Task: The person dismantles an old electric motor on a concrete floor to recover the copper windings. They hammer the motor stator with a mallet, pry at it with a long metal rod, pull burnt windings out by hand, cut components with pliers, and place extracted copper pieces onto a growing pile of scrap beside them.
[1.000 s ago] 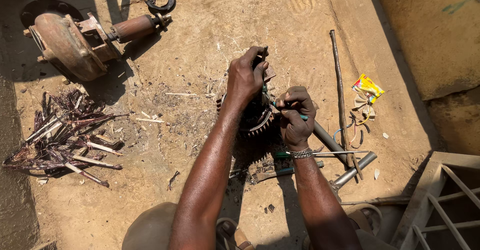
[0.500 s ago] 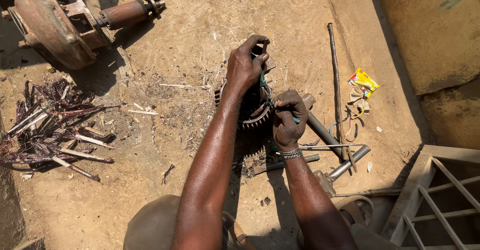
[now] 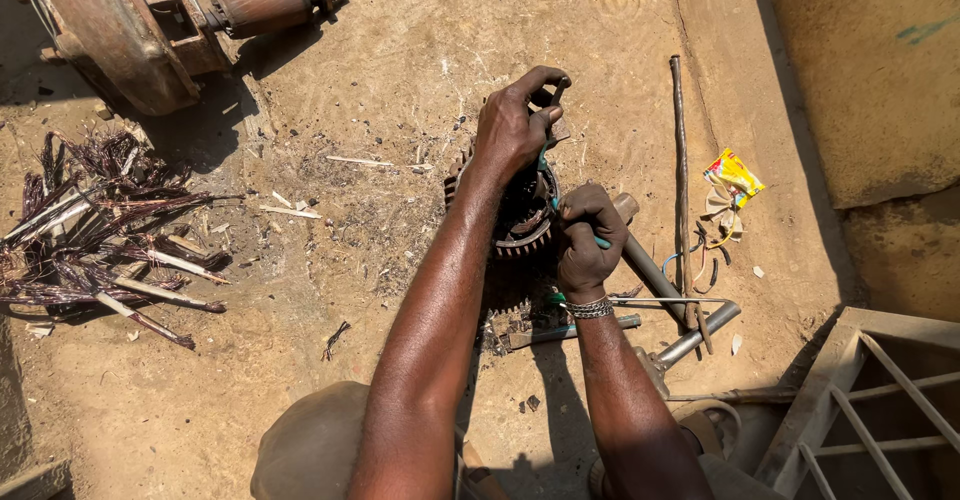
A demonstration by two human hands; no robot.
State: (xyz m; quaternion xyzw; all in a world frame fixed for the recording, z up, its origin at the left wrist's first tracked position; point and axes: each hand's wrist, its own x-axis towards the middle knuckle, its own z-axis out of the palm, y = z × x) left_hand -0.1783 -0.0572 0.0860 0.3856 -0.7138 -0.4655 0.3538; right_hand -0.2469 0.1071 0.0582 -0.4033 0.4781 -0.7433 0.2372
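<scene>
A dark round finned motor part [image 3: 512, 232] stands on the dusty ground in front of me. My left hand [image 3: 517, 125] reaches over its far side and pinches a small dark piece at its top edge. My right hand [image 3: 587, 237] is fisted around a green-handled tool [image 3: 549, 198] whose tip goes into the part. A metal bracelet sits on my right wrist. What lies inside the part is hidden by both hands.
A rusty motor housing [image 3: 110, 25] lies at the top left. A heap of stripped copper wire [image 3: 95, 230] is at the left. Metal rods [image 3: 680, 170] and pipes [image 3: 650, 270], a yellow wrapper [image 3: 733, 175] and a metal frame [image 3: 870, 400] lie to the right.
The view shifted down and left, so the scene slid up. My hands stay on the finned part, the right hand working the green-handled tool a little lower.
</scene>
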